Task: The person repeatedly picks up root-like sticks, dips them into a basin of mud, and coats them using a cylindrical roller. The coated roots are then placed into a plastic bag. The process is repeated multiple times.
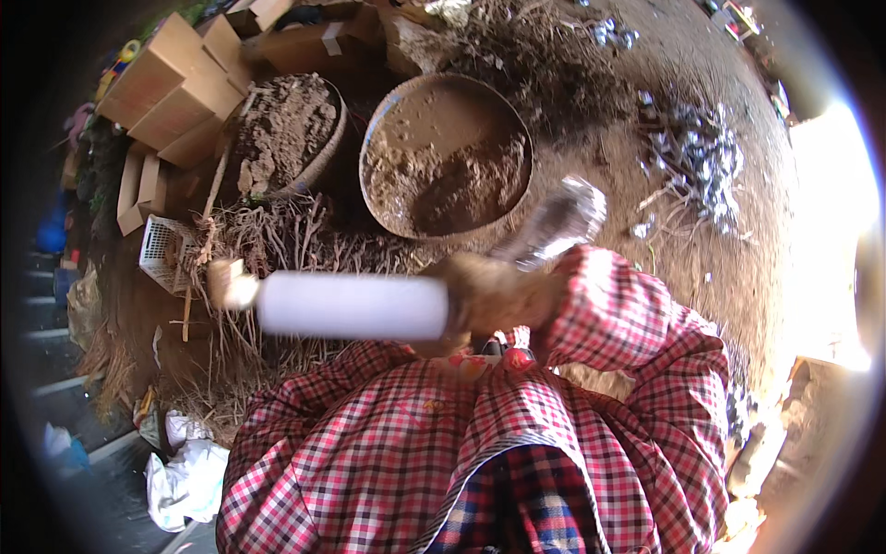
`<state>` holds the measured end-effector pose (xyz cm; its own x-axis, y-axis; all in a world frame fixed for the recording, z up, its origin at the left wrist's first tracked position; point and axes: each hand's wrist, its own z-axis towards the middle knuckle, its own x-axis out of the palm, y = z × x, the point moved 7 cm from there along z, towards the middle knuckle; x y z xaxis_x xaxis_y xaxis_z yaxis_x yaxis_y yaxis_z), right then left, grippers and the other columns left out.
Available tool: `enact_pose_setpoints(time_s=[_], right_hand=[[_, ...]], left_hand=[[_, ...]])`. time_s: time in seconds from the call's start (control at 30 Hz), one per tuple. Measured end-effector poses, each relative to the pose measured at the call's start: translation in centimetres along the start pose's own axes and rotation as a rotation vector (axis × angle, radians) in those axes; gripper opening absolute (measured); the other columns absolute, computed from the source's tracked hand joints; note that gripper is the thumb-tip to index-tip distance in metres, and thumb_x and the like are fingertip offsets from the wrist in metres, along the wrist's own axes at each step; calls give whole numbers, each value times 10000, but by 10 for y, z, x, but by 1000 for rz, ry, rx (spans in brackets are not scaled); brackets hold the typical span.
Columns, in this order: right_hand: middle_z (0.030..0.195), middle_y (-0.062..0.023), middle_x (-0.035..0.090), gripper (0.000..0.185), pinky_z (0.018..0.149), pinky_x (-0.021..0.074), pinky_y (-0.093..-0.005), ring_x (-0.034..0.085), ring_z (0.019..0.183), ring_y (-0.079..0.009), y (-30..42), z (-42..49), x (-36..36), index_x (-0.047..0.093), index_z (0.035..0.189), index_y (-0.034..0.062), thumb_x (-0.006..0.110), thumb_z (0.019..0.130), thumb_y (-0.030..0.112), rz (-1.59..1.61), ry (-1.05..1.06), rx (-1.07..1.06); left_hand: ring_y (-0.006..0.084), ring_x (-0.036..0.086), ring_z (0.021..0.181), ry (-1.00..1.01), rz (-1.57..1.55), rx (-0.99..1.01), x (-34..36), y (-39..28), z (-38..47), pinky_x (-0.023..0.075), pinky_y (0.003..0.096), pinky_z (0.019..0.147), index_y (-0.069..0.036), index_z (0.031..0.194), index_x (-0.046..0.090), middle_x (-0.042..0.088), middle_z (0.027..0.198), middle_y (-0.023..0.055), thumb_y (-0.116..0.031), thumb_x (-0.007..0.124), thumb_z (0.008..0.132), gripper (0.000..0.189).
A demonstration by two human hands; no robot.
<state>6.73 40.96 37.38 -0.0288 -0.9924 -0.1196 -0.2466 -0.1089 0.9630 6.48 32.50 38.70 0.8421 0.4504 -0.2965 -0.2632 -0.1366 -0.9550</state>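
A white roll (353, 305), apparently of plastic wrapping film, lies crosswise in front of my chest, blurred by motion. My right hand (509, 291) reaches in from the right and grips the roll's right end. From the roll's left end sticks out a blurred, pale brown core or handle (232, 284). Just beyond my right hand is a bundle wrapped in shiny clear film (564, 218); what holds it is hidden. My left hand (439, 345) is mostly covered by the roll, with only a blurred part showing below it, so its grip cannot be made out.
A round tub of wet mud (446, 156) stands ahead, beside a tub of thicker mud (287, 135). Bare-root plants (291, 232) lie before me. Film-wrapped bundles (699, 159) are on the right. Cardboard boxes (176, 90), a white plastic basket (166, 253) and white sacks (187, 478) stand left.
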Motion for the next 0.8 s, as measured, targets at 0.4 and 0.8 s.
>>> enact_pose_setpoints(time_s=[0.4,0.8], right_hand=[[899,-68,614,339,632,491,-334,574,742,-164,-20,-53,52,555,1081,36,590,861,291,539,-10,129],[680,16,525,181,450,416,-214,471,508,-75,-208,-276,21,532,1005,28,515,924,189,1135,-968,-46]], left_hand=[[214,469,1129,307,-152,-14,39,52,10,402,338,949,-24,1320,402,460,1274,124,-65,572,874,479],[310,580,1055,398,534,-218,-48,277,-13,470,375,879,-16,1372,356,547,1236,207,-201,672,815,667]])
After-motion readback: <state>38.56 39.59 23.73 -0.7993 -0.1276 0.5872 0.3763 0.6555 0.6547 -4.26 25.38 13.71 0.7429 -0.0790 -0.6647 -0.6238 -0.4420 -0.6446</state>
